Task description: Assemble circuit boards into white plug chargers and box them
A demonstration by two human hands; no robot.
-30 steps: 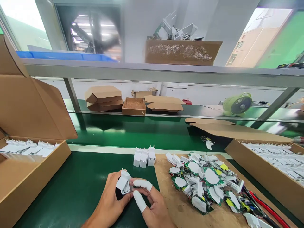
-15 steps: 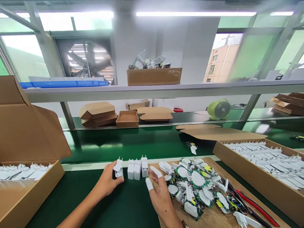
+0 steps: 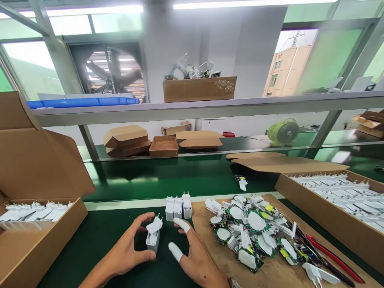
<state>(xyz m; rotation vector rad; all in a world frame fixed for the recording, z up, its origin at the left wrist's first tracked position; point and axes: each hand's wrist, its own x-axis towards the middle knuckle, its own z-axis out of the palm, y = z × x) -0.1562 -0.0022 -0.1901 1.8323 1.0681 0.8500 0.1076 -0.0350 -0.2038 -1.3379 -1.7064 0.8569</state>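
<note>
A white charger housing (image 3: pixel 153 238) stands on the green mat (image 3: pixel 99 240), its pronged cap tilted on top. My left hand (image 3: pixel 129 250) curves around it from the left: the thumb rests against its base and the fingers arch above without closing. My right hand (image 3: pixel 193 258) lies open just right of it, with white finger cots on the thumb and index finger, the index tip near the housing's top. Three finished white chargers (image 3: pixel 178 207) stand in a row just behind.
A pile of green circuit boards and white parts (image 3: pixel 252 230) lies on a brown board (image 3: pixel 270 274), with red-handled pliers (image 3: pixel 336 256) beside it. Open cardboard boxes of white parts stand at left (image 3: pixel 39 244) and right (image 3: pixel 327 218). A green conveyor belt (image 3: pixel 180 176) runs behind.
My left hand brought the charger housing back from the row toward me and set it on the mat, loosening its grip. My right hand drew back beside it.
</note>
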